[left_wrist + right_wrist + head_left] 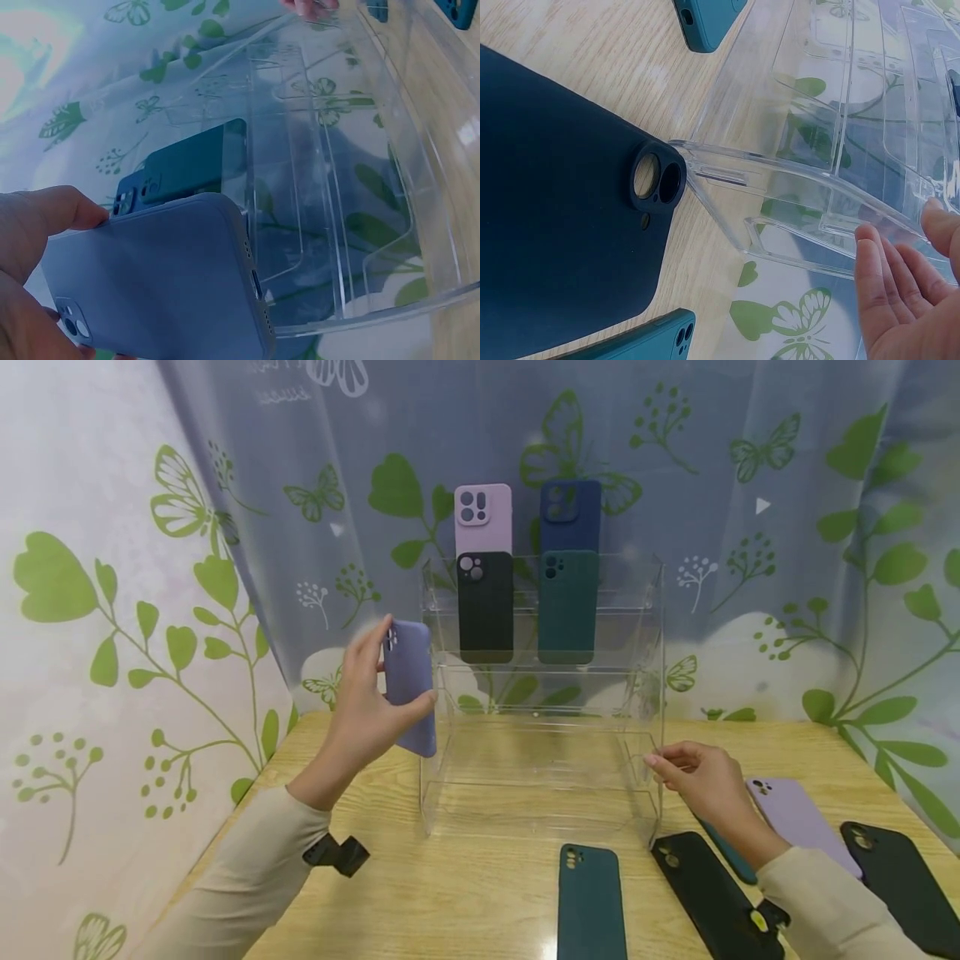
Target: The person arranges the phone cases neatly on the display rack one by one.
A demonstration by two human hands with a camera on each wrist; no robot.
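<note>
My left hand [366,703] grips the purple phone case [410,664], fingers along its left edge and thumb across the lower part of the right edge. I hold it off the wooden table [375,893], just beside the left side of the clear rack [536,724]. Its long axis stands nearly upright, the camera openings [73,322] at the top and the slotted end pointing down. The back is turned toward me at a slant, so it looks narrow from my head.

My right hand [705,781] pinches the front edge of the rack's right side, thumb and fingers on either side of the panel.

In the rack's upper tiers, a pale pink case [483,531] and a navy case [581,527] stand upright behind a black case [486,610] and a green case [567,610]. Another green case [591,902] lies flat before the rack, its camera end toward it.
</note>
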